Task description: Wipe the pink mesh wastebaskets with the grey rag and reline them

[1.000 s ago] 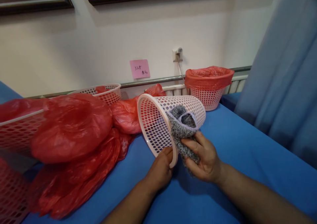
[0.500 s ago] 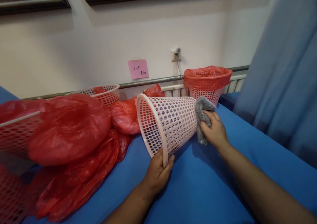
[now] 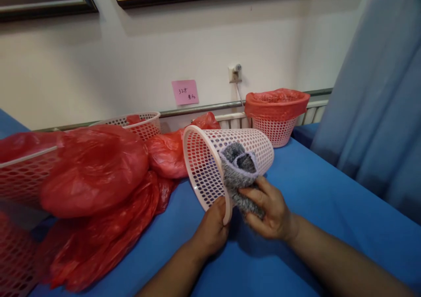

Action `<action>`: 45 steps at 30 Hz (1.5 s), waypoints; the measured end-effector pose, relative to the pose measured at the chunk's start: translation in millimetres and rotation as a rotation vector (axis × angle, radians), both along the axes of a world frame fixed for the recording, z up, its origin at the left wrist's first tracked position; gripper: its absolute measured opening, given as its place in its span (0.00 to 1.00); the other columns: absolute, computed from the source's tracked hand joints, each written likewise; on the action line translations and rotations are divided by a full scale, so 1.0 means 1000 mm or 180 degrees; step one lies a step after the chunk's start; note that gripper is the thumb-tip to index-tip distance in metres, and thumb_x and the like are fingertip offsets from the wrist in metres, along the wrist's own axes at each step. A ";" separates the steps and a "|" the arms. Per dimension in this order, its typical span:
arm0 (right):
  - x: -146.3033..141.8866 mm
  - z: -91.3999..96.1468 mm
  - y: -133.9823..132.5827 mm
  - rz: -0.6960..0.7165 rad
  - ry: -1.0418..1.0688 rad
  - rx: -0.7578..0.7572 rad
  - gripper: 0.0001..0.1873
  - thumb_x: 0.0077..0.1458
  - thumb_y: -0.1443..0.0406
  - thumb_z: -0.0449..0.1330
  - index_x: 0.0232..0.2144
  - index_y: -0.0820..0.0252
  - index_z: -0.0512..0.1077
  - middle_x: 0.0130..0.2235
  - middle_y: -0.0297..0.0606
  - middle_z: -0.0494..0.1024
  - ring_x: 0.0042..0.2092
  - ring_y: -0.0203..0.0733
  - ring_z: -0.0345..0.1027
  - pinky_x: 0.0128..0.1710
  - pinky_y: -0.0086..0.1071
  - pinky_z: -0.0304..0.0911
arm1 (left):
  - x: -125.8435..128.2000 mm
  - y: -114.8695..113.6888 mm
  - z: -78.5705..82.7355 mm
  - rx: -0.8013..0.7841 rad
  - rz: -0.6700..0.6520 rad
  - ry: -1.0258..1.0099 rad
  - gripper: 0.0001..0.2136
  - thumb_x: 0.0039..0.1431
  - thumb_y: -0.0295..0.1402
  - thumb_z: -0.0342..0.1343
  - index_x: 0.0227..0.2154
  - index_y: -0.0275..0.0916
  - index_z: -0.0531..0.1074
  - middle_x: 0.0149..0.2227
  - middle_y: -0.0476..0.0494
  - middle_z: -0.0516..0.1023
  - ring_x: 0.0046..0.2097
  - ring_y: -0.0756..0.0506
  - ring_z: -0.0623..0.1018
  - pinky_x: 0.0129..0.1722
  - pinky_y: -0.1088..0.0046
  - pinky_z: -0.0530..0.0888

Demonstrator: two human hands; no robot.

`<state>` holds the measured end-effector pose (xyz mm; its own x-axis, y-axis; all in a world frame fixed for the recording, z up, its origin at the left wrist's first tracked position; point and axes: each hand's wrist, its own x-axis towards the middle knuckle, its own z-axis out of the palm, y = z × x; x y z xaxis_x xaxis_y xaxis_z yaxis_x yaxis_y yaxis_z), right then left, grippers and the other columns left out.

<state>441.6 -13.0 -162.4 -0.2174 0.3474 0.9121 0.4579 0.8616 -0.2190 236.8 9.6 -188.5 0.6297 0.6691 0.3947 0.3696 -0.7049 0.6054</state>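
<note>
A pale pink perforated plastic wastebasket [image 3: 205, 165] is tilted on its side above the blue surface, its wide mouth facing left. My left hand [image 3: 212, 227] grips the lower edge of its rim, thumb inside the mouth. In my right hand [image 3: 271, 209] is a grey fuzzy cloth [image 3: 238, 174] with a lilac edge, pressed against the basket's outer side near the rim. The cloth hides part of the basket's holes. Left of the basket lie red plastic bags [image 3: 95, 170], crumpled and puffed up.
Another wastebasket [image 3: 276, 130] with a red liner stands at the back right. More baskets [image 3: 149, 126] sit at the left among the bags. A blue sheet [image 3: 296, 178] covers the surface. Behind are a metal rail [image 3: 194, 109], a wall socket [image 3: 235, 73] and a blue curtain [image 3: 378, 113].
My right hand has moved the cloth from the basket's base leftward and down to its side near the rim. My left hand keeps its hold on the rim.
</note>
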 end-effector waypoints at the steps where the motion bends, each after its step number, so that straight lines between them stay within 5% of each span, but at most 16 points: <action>1: 0.006 -0.003 0.008 -0.0189 0.0099 -0.0125 0.28 0.53 0.70 0.57 0.57 0.56 0.69 0.54 0.46 0.71 0.51 0.48 0.73 0.49 0.41 0.73 | 0.000 0.001 0.000 0.0012 0.0002 0.0005 0.31 0.59 0.18 0.48 0.64 0.43 0.65 0.63 0.39 0.72 0.62 0.38 0.72 0.65 0.52 0.67; 6: 0.064 -0.027 0.077 -0.1762 0.1230 -0.1591 0.26 0.52 0.62 0.57 0.53 0.61 0.74 0.53 0.50 0.75 0.55 0.57 0.70 0.59 0.54 0.65 | -0.001 0.004 -0.001 0.0013 -0.0006 0.0077 0.33 0.58 0.17 0.46 0.66 0.44 0.63 0.62 0.40 0.73 0.62 0.39 0.72 0.65 0.52 0.68; 9: 0.083 -0.036 0.097 -0.2022 0.1713 -0.2343 0.28 0.49 0.59 0.57 0.53 0.63 0.74 0.49 0.50 0.78 0.52 0.59 0.72 0.59 0.59 0.64 | -0.002 0.005 -0.004 0.0024 -0.0033 0.0215 0.34 0.56 0.17 0.48 0.65 0.44 0.64 0.61 0.40 0.73 0.60 0.38 0.73 0.64 0.51 0.68; 13: 0.054 -0.027 0.069 -0.1531 0.1198 -0.1276 0.26 0.54 0.62 0.57 0.55 0.60 0.72 0.55 0.49 0.73 0.57 0.55 0.68 0.61 0.54 0.64 | -0.003 0.008 -0.008 0.0060 0.0029 0.0283 0.31 0.56 0.18 0.49 0.62 0.44 0.69 0.58 0.39 0.76 0.59 0.38 0.74 0.63 0.52 0.69; 16: 0.017 -0.012 0.025 -0.0685 0.0408 -0.0406 0.28 0.54 0.67 0.58 0.59 0.57 0.68 0.57 0.48 0.69 0.57 0.52 0.68 0.55 0.46 0.69 | -0.002 0.008 -0.004 0.0077 -0.0012 0.0201 0.27 0.59 0.20 0.50 0.60 0.43 0.71 0.56 0.38 0.77 0.58 0.39 0.75 0.63 0.53 0.70; 19: -0.004 0.001 -0.006 0.0164 0.0068 -0.0073 0.34 0.51 0.71 0.58 0.62 0.57 0.65 0.53 0.47 0.69 0.49 0.48 0.71 0.47 0.41 0.73 | -0.001 0.001 0.003 0.0003 -0.0075 -0.0035 0.23 0.59 0.23 0.54 0.58 0.41 0.72 0.56 0.38 0.77 0.55 0.39 0.76 0.60 0.56 0.72; 22: -0.007 0.007 -0.013 0.0528 -0.0106 0.0010 0.36 0.49 0.71 0.57 0.62 0.56 0.65 0.53 0.47 0.70 0.48 0.48 0.72 0.45 0.41 0.74 | -0.001 -0.010 0.008 -0.0027 0.0069 -0.0540 0.17 0.60 0.29 0.57 0.53 0.39 0.73 0.49 0.39 0.80 0.48 0.40 0.79 0.55 0.59 0.76; 26: 0.002 0.001 0.004 0.0298 -0.0237 -0.0112 0.33 0.50 0.71 0.57 0.59 0.53 0.68 0.50 0.44 0.72 0.46 0.47 0.72 0.43 0.40 0.74 | -0.003 -0.017 0.009 0.0033 0.0462 -0.0976 0.11 0.65 0.32 0.54 0.47 0.38 0.75 0.41 0.41 0.81 0.46 0.40 0.80 0.53 0.61 0.77; 31: 0.036 -0.020 0.054 -0.1278 0.0736 -0.0896 0.24 0.54 0.65 0.56 0.55 0.57 0.72 0.52 0.46 0.72 0.53 0.51 0.71 0.55 0.46 0.69 | -0.004 -0.012 0.010 -0.0026 0.0582 -0.0805 0.16 0.67 0.31 0.52 0.54 0.39 0.75 0.51 0.37 0.80 0.52 0.39 0.80 0.55 0.58 0.76; 34: 0.057 -0.028 0.079 -0.1748 0.1418 -0.1472 0.24 0.53 0.60 0.56 0.52 0.60 0.74 0.50 0.47 0.75 0.53 0.54 0.70 0.59 0.53 0.66 | -0.003 -0.009 0.007 0.0113 0.0379 -0.0529 0.19 0.64 0.27 0.52 0.56 0.40 0.73 0.54 0.37 0.79 0.54 0.38 0.78 0.57 0.56 0.75; 38: 0.047 -0.021 0.060 -0.1447 0.1163 -0.1044 0.25 0.54 0.63 0.57 0.55 0.58 0.71 0.55 0.48 0.72 0.57 0.54 0.68 0.61 0.53 0.64 | 0.000 -0.006 -0.001 0.0111 0.0130 -0.0214 0.29 0.56 0.20 0.51 0.61 0.41 0.69 0.57 0.37 0.77 0.57 0.38 0.76 0.62 0.51 0.71; 42: 0.008 -0.006 0.007 -0.0368 0.0154 -0.0121 0.32 0.53 0.68 0.58 0.61 0.54 0.65 0.60 0.48 0.67 0.58 0.53 0.69 0.54 0.47 0.71 | 0.004 -0.006 0.001 -0.0055 0.0075 -0.0129 0.32 0.55 0.17 0.49 0.64 0.42 0.67 0.59 0.38 0.75 0.59 0.37 0.74 0.63 0.51 0.70; 45: -0.004 -0.003 -0.005 0.0019 0.0005 0.0008 0.34 0.52 0.70 0.58 0.62 0.55 0.65 0.57 0.47 0.68 0.52 0.50 0.72 0.49 0.42 0.74 | 0.006 -0.005 0.007 -0.0166 -0.0006 -0.0106 0.33 0.55 0.16 0.49 0.64 0.43 0.67 0.61 0.40 0.75 0.61 0.38 0.74 0.62 0.54 0.71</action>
<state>437.2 -18.3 -165.1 -0.2182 0.3439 0.9133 0.4524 0.8649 -0.2176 242.5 4.6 -181.4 0.6181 0.6881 0.3801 0.3472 -0.6727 0.6534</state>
